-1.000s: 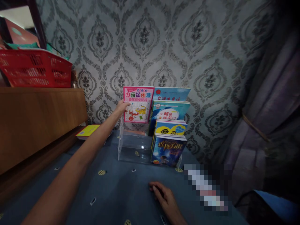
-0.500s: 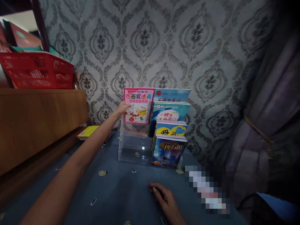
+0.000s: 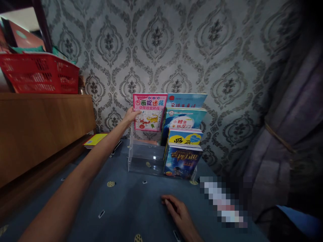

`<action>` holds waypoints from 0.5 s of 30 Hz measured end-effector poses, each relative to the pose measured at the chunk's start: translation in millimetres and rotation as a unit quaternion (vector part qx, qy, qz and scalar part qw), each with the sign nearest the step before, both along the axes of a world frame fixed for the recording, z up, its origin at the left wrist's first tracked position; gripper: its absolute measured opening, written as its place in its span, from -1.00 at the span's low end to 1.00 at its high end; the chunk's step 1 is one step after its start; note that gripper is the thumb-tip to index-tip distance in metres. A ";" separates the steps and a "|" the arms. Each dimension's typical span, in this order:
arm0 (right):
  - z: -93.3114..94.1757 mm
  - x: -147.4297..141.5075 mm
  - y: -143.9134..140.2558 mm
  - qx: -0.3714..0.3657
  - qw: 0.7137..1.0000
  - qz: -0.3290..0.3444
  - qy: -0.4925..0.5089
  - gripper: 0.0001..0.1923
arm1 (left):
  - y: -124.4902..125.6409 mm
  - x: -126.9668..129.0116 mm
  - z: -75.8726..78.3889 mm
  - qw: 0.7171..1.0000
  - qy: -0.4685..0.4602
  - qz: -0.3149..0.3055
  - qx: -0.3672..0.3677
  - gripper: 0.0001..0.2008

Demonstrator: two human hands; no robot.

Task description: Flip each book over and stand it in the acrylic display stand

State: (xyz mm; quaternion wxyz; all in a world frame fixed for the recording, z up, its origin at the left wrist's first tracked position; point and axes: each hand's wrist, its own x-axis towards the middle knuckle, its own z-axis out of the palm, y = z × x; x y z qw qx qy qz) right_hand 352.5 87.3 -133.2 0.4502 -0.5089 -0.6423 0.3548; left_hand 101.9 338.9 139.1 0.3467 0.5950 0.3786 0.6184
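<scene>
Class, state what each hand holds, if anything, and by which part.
The left hand grips the pink picture book by its left edge; the right hand rests on the blue patterned cloth, holding nothing.

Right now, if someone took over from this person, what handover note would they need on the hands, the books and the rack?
Left hand: gripping the left edge of the pink picture book, held upright at the top tier of the clear acrylic rack.
Right hand: resting on the blue patterned tablecloth, holding nothing.
Done: four books stand in the rack's right column, dark blue starry book in front.
Left: the rack's lower left tiers hold no books; a yellow book lies flat beside the wooden cabinet.
</scene>
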 end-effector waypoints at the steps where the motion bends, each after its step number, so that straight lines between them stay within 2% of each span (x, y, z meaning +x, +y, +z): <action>1: 0.7 -0.2 -0.1 0.003 1.000 -0.001 -0.004 -0.28 | 1.1 -0.4 0.1 1.000 -0.003 0.006 0.000 -0.64; 5: 0.0 -0.3 0.3 0.013 1.000 -0.007 -0.013 -0.27 | 5.2 -0.6 1.1 1.000 -0.011 0.017 -0.003 -0.67; 15: 1.7 -0.3 0.3 0.010 1.000 0.006 -0.013 -0.28 | -1.2 4.3 4.7 1.000 -0.001 -0.015 -0.008 -0.70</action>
